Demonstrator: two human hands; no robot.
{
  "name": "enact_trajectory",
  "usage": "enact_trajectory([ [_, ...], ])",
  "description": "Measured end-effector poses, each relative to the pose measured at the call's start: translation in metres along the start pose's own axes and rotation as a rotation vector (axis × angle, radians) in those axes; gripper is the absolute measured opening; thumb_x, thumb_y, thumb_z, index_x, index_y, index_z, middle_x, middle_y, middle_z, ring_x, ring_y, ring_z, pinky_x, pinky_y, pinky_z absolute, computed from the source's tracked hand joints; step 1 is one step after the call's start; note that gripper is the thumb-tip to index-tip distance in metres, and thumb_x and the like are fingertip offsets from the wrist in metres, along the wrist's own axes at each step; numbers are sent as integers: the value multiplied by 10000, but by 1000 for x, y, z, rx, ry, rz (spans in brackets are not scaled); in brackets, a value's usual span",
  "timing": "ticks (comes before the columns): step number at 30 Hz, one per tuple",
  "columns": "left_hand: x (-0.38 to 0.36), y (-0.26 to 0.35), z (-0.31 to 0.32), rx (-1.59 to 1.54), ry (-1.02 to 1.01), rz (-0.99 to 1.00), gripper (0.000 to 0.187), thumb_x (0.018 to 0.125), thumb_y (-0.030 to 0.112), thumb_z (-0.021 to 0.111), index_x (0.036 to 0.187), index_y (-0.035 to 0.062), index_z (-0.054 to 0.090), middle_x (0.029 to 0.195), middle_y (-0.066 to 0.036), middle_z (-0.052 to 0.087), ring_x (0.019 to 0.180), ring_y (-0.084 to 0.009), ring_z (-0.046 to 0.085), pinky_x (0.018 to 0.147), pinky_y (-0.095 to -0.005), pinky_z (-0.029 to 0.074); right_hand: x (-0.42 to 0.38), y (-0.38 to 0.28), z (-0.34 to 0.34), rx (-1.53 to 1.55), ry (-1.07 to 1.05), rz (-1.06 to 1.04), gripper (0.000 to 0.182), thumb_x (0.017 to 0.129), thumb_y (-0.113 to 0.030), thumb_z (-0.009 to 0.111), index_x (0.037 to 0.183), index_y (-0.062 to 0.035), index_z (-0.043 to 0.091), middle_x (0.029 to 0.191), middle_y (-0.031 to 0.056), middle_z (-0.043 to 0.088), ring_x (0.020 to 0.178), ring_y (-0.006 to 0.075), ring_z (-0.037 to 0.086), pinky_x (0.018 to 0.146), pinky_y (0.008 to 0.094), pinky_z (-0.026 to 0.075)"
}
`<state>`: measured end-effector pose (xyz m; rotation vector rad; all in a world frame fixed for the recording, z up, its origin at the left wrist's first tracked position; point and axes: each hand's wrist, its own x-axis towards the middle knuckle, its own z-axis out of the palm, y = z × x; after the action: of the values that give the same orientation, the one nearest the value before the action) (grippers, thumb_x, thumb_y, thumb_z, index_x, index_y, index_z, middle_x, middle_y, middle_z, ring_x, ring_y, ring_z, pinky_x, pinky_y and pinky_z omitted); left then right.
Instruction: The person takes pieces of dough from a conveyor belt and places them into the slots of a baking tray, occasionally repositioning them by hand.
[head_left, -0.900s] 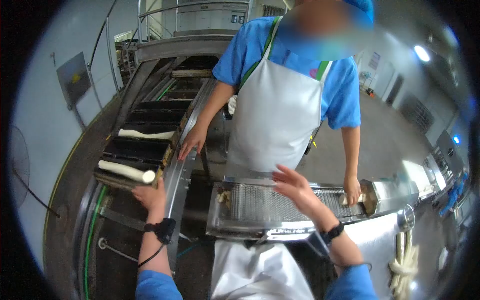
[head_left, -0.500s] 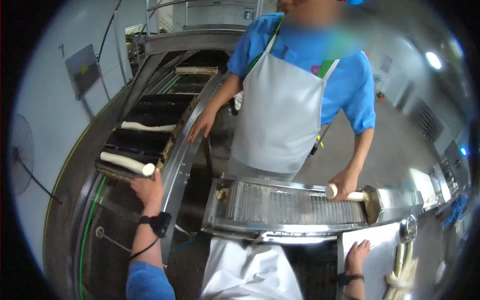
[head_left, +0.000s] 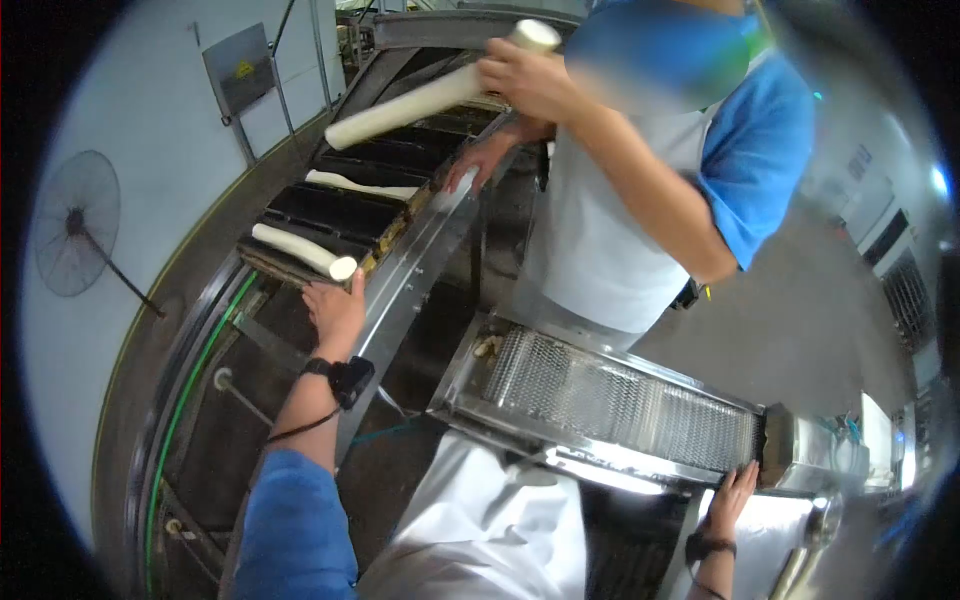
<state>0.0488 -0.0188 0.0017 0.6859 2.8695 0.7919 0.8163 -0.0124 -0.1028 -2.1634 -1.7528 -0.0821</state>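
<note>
My left hand is at the near end of a dark tray on the conveyor, fingers apart, thumb close to the round end of a pale dough roll. That roll lies along the tray. My right hand rests with fingers stretched out at the right end of the metal mesh belt, by its frame. A co-worker's raised hand holds another pale dough roll, tilted above the trays. The co-worker's other hand touches the conveyor's metal side rail.
A second dough roll lies on a tray farther along. The co-worker in a white apron stands across the mesh belt. A steel housing sits at the belt's right end, with dough strands below. A wall fan is at left.
The co-worker has lifted a dough roll from the mesh belt and carried it left above the trays. My right hand has shifted up to the belt's edge; my left hand stays by the tray.
</note>
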Motion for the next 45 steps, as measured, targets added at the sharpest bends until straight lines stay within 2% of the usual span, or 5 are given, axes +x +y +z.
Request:
enact_trajectory([
  [8,18,-8,7,199,-118,138,1012,936,652,393,1382,-239,215,1446,-410,269,1398,-492,229,1147,-553,226,41,5,11,-58,94,-90,616,1029,-348,390,1450,89,285,1510,305,274,1408,429,265,1171,446,210],
  [28,2,0,22,8,100,32,1029,926,636,442,1404,-230,158,1489,-403,174,1424,-469,184,1161,-533,213,79,26,38,-148,288,-130,644,1024,-396,384,1496,19,242,1538,276,244,1428,414,239,1179,460,207],
  [32,9,-10,30,150,186,208,898,923,577,507,1256,-243,363,1316,-394,401,1286,-484,357,1088,-536,299,77,3,24,-213,371,-173,617,1011,-340,414,1487,22,260,1536,259,263,1423,419,245,1182,461,202],
  [36,8,-5,24,39,79,155,898,923,578,507,1271,-235,354,1328,-397,389,1282,-488,364,1082,-538,311,75,-32,-2,-343,88,-181,577,901,-73,419,1460,26,318,1535,232,282,1449,361,219,1203,466,141],
  [45,-10,3,9,9,86,29,990,934,612,450,1400,-222,191,1474,-410,203,1413,-483,204,1149,-542,234,85,-58,-27,-368,-147,-312,443,816,-68,528,1257,-40,503,1317,162,527,1283,320,438,1108,494,288],
])
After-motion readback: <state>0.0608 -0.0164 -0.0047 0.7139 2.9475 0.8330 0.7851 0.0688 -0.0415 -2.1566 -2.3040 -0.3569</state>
